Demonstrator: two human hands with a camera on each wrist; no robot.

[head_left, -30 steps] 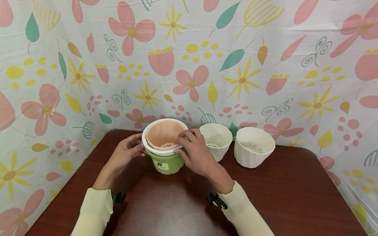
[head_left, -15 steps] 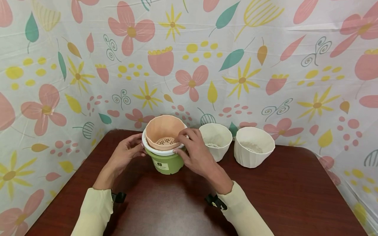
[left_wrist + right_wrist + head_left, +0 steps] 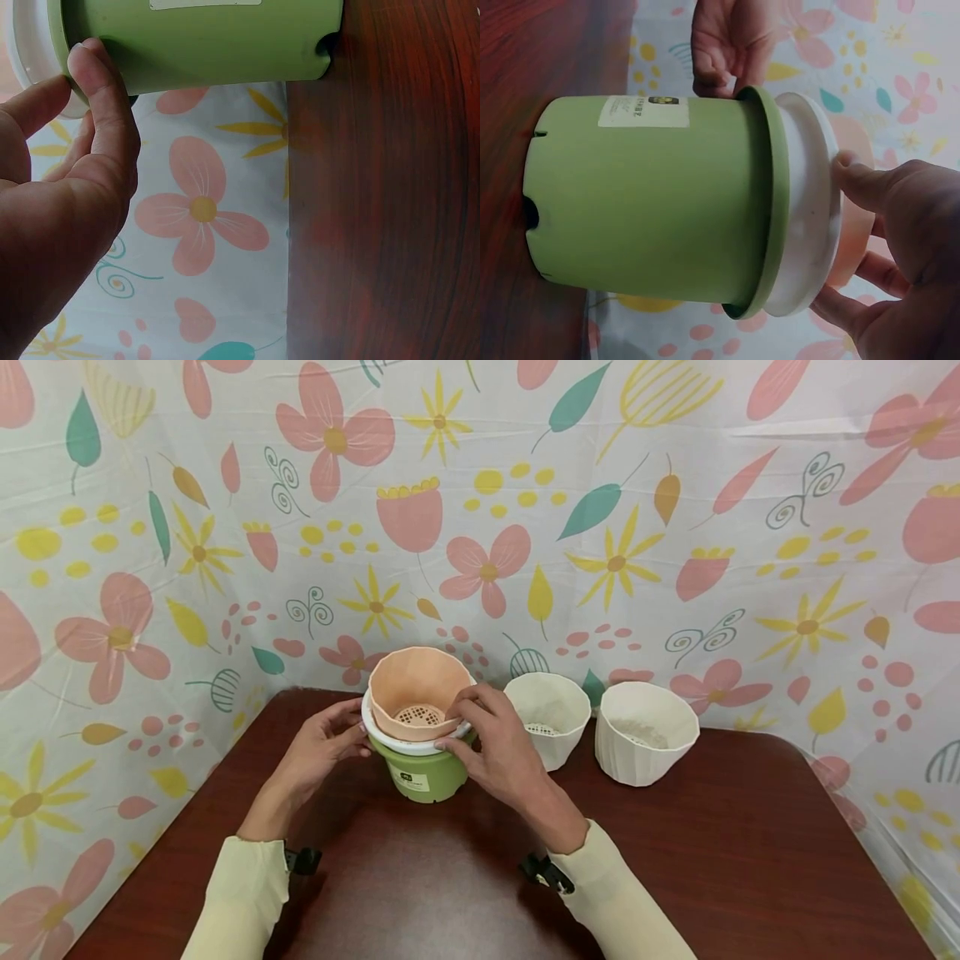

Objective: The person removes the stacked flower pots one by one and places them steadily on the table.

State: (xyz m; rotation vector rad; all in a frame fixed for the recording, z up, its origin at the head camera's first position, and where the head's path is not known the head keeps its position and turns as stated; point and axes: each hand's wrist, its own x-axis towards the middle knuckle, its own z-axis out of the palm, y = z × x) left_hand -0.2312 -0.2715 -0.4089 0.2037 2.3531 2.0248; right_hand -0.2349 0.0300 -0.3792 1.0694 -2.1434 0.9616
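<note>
A green flower pot (image 3: 444, 774) with a paper label stands upright on the table. Nested in it is a white pot (image 3: 408, 747), of which the rim shows. A peach flower pot (image 3: 420, 672) with a perforated bottom sits inside the white one, its wall rising above that rim. My left hand (image 3: 324, 739) holds the stack at the left, thumb and fingers at the green pot's rim (image 3: 57, 45). From the right, my right hand (image 3: 501, 747) grips the peach pot's near edge with its fingers, the thumb (image 3: 859, 180) against the white rim.
Two white fluted pots, one (image 3: 551, 714) near the stack and another (image 3: 643, 735) farther right, stand toward the back of the dark wooden table (image 3: 712, 860). A flower-patterned cloth (image 3: 487, 485) hangs close behind and beside the table.
The peach pot has risen out of the white pot and tilted toward me, so more of its wall and holes show. Both hands stay nearly in place.
</note>
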